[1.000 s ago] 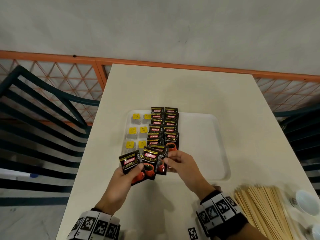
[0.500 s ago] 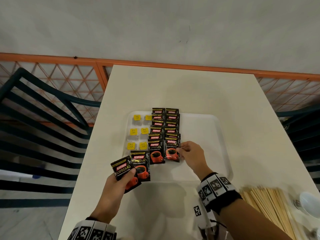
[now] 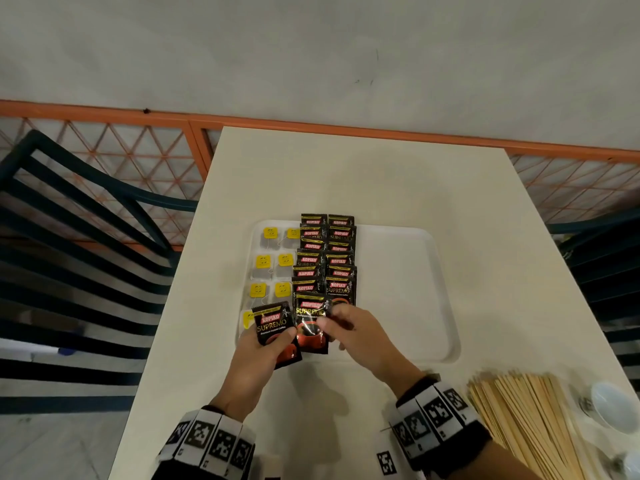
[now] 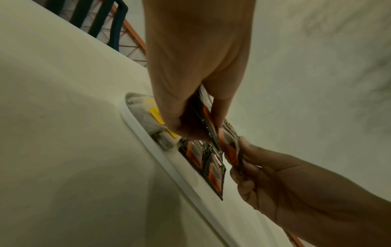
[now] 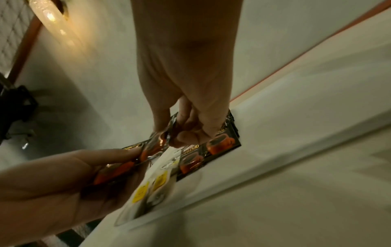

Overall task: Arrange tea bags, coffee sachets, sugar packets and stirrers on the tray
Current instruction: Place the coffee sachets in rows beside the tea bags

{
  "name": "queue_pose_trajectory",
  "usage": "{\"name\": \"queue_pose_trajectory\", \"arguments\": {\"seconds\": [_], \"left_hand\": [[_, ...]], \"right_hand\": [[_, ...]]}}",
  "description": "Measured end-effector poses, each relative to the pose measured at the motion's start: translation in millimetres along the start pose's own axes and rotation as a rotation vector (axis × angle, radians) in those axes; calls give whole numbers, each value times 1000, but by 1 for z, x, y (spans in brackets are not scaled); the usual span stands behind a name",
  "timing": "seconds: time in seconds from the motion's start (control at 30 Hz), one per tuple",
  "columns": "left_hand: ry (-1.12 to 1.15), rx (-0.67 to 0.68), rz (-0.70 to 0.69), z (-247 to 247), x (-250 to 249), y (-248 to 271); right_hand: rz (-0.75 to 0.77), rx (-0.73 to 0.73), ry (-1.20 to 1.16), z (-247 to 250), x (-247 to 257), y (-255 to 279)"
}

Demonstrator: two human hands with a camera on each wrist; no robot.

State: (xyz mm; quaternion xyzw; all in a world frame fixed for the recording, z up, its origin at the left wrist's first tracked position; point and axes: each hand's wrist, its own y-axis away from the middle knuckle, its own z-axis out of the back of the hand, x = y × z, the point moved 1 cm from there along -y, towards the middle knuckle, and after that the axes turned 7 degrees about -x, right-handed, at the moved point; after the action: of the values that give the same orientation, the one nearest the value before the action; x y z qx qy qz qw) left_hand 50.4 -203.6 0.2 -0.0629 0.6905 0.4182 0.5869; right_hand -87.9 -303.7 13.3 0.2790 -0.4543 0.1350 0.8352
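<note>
So half a second back my right hand (image 3: 360, 332) was out at the right-hand column on the tray; now it's come back to my left hand (image 3: 258, 355) and is pinching the edge of the second coffee sachet (image 3: 311, 327) between thumb and fingertips. Left thumb and fingers clamp the front sachet (image 3: 273, 327), same as before, over the tray's near-left corner.

The sachets are glossy black foil with an orange cup printed on them, flat and rectangular. Two overlapping columns of them (image 3: 325, 258) run up the white plastic tray (image 3: 436, 292), rounded corners, raised rim. Tea bags (image 3: 272, 261) with yellow tags sit left of them. Wooden stirrers (image 3: 519, 417) are piled on the table (image 3: 346, 174) near right, small white cups (image 3: 609, 407) beside them.
</note>
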Motion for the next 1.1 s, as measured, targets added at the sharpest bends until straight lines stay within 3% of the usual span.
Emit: {"name": "queue_pose_trajectory", "arguments": {"seconds": [0.3,0.43,0.53,0.73,1.1], "left_hand": [[-176,96,19,-17,-13,-8],[-382,92,-121,-22,-12,-15],[-470,7,-220,-26,-11,-19],[-622,-15,-348,-34,-5,-24],[-766,-49,-387,-35,-4,-23]], "right_hand": [[-169,-157,-88,22,-27,-4],[-203,-197,-28,28,-39,-9],[-181,-205,16,26,-40,-10],[-138,-267,84,18,-40,-12],[-118,-290,232,13,-40,-6]]}}
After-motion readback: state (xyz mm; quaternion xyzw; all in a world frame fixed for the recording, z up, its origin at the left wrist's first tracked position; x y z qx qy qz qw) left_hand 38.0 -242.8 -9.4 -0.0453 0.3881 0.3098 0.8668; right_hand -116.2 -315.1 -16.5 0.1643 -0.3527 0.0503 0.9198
